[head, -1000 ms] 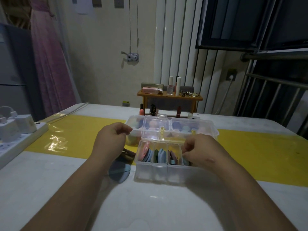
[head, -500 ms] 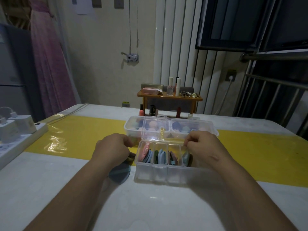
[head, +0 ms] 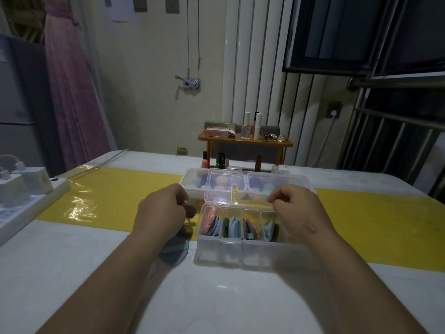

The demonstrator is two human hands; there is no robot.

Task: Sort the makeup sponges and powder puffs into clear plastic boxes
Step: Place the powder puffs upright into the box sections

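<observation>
The left hand point(head: 161, 213) is curled tight, its fingertips pinching what looks like a mauve puff point(head: 190, 209) just off the near box's left wall. At its 5 o'clock a tan piece point(head: 187, 229) lies on the tabletop point(head: 72, 273), and at 6 o'clock, half under the wrist, a grey-blue puff point(head: 174, 253). The right hand point(head: 297, 209) is curled too, its fingers up by the right edge of the raised clear lid point(head: 228, 189); I cannot tell whether it grips the lid or nothing at all.

Between the hands stands the near box point(head: 240, 254), open, with flat puffs on edge in its compartments: a pink one point(head: 212, 216) at the left, blue ones point(head: 234, 225) in the middle. At its 12 o'clock, touching or just beside it, a second clear box point(head: 192, 183) holds rounded sponges.

The step in hand seems to be loading the near box. The next move would call for carrying the mauve puff toward 3 o'clock over the wall and slipping it on edge into a compartment with room, then gathering the loose pieces.

A yellow strip point(head: 115, 196) crosses the white tabletop. At 9 o'clock sits a power strip point(head: 29, 208) with chargers; at 12 o'clock a small wooden shelf point(head: 245, 142) of cosmetics; at 10 o'clock pink cloth point(head: 72, 92) hangs; barred windows fill 2 o'clock.
</observation>
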